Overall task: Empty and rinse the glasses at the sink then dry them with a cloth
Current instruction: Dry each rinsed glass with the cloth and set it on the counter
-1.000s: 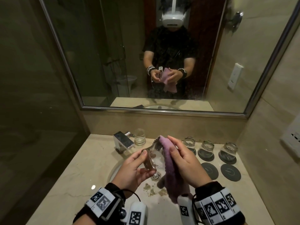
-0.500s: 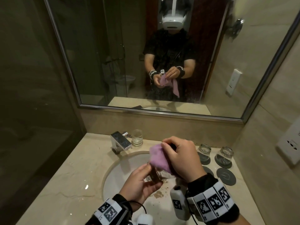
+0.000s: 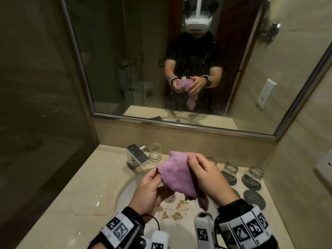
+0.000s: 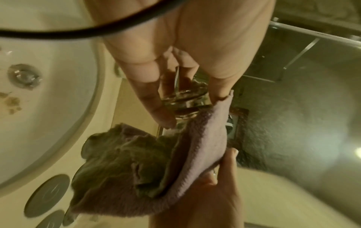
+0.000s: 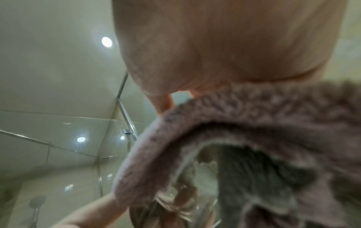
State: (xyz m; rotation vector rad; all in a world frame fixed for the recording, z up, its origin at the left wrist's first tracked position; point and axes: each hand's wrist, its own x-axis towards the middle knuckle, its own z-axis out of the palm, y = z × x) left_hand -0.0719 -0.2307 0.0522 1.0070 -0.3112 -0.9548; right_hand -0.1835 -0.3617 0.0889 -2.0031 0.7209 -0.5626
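Head view: a person stands at a bathroom sink [image 3: 125, 191], both hands raised over the basin. The left hand [image 3: 147, 191] grips a clear glass [image 4: 185, 103] by its base, fingers and thumb curled round it; from above the glass is hidden under a purple cloth [image 3: 177, 173], and only the left wrist view shows it plainly. The right hand [image 3: 206, 177] clutches the cloth, draping it over the glass, with a loose tail hanging below toward the drain [image 3: 169, 198]. Brown scraps [image 3: 177, 213] lie in the basin beneath the hands. Beyond the left hand stand the tap [image 3: 137, 156] and an upright glass of water [image 3: 155, 152] on the counter [image 3: 71, 203]. To the right of the right hand, three glasses [image 3: 252, 175] rest upside down in a row, the two farther ones visibly on dark coasters, and an empty coaster [image 3: 254, 198] lies nearer. The mirror [image 3: 179, 60] ahead reflects the person.
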